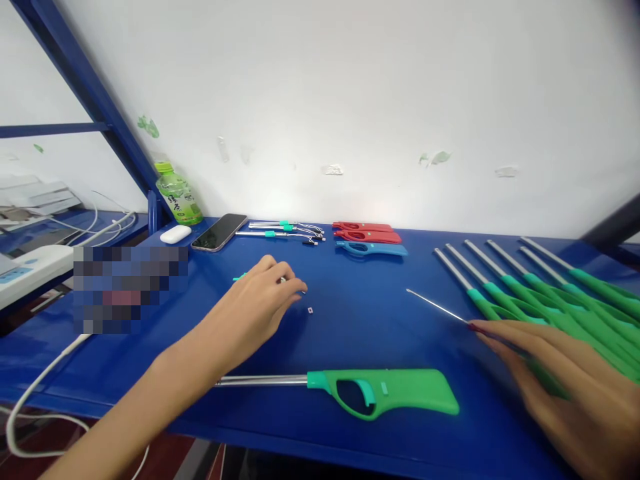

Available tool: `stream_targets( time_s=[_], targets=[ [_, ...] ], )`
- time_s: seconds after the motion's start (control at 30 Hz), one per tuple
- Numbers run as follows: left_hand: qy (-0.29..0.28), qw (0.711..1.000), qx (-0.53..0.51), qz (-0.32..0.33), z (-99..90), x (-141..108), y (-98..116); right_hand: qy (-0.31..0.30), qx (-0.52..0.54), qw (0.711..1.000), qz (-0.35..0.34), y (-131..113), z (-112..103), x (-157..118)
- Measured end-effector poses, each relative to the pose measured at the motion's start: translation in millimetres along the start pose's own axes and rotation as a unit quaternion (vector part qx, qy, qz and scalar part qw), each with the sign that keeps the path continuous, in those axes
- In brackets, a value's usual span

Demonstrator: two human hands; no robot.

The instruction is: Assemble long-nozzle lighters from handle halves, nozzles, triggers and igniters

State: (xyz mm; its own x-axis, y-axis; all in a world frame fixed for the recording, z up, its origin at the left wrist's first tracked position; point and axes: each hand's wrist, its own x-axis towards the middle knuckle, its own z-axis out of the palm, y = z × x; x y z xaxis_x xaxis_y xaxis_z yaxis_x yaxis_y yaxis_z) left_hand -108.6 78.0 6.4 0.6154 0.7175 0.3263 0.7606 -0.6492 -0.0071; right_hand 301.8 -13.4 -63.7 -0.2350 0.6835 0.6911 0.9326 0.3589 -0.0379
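Observation:
My left hand is low over the middle of the blue table, fingers curled and pinched together. A teal bit of a part shows behind it, and a glint of metal shows at the fingers; what they hold is mostly hidden. Just right of those fingertips lies a tiny square metal piece. At the right, my right hand is closed on a thin screwdriver, its shaft pointing left and its handle hidden by the fingers. A green long-necked gas lighter lies along the front, its metal tube passing behind my left forearm.
Several green lighters lie side by side at right. Red lighters and a blue lighter rest near the wall, beside metal tubes with wires. A phone, white case and green bottle stand back left.

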Motion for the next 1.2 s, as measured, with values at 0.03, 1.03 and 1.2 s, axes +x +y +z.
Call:
stream_targets(
  time_s=[0.03,1.03,1.2],
  targets=[
    [-0.02,1.0,0.0,0.011,0.9,7,-3,0.011,0.002,1.0,0.001,-1,-1,0],
    [0.185,0.956,-0.147,-0.174,-29.2,-66,50,-0.13,0.107,0.975,-0.142,-76,-3,25],
    [0.149,0.963,-0.182,-0.129,-1.8,-79,80,-0.079,0.149,0.984,-0.064,-82,1,20]
  ],
)
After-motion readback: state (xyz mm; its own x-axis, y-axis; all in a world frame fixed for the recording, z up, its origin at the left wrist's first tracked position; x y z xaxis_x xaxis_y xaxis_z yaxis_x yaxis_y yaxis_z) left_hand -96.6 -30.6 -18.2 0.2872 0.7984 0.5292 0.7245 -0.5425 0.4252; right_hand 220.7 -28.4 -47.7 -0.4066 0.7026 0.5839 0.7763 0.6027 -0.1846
